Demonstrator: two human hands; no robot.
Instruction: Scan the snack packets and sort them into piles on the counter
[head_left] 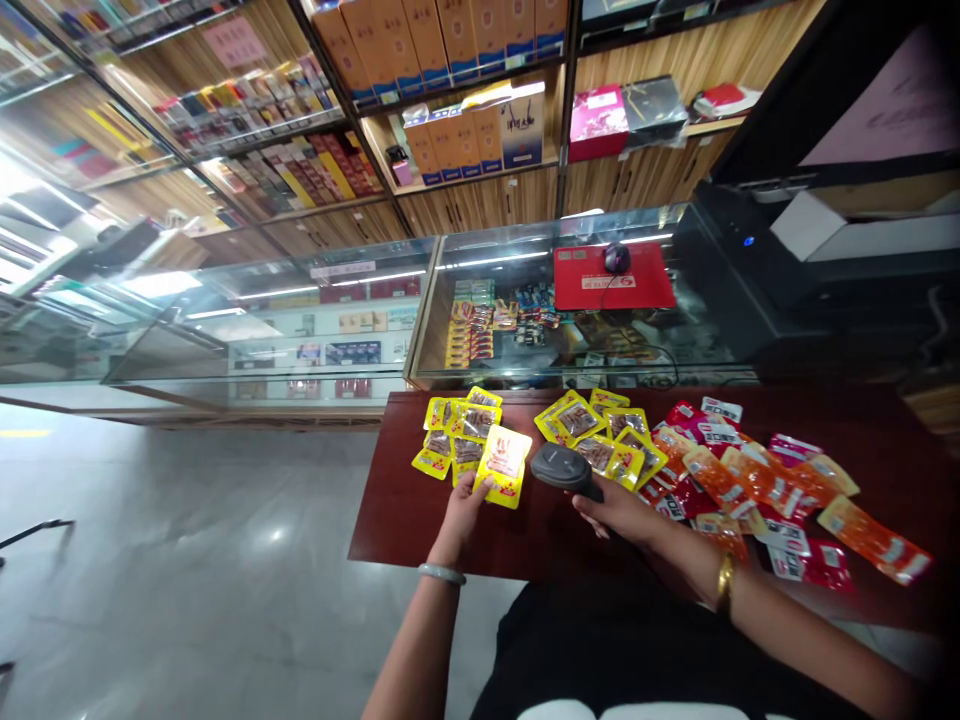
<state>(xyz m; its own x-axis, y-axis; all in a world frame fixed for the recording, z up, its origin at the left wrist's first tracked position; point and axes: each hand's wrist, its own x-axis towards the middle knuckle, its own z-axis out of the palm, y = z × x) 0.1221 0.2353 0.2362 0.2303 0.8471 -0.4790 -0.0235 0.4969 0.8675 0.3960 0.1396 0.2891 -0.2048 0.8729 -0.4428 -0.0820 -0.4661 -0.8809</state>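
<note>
My left hand (466, 508) pinches the lower edge of a yellow snack packet (504, 462), its pale printed face turned up. In my right hand (613, 508) is a black handheld barcode scanner (562, 468), its head directed left at that packet, a small gap between them. Behind the held packet lies a loose group of yellow packets (472, 420) with clear windows showing brown food. Right of it, partly behind the scanner, more yellow packets (626, 425) overlap one another. My fingers hide part of the scanner's handle.
Orange and red packets (750, 480) are heaped at the right of the dark red table (397, 500). Beyond it stands a glass display case (510, 370) carrying a red mouse pad (577, 290) and a computer mouse (617, 258). Shelves with boxes (450, 140) line the wall.
</note>
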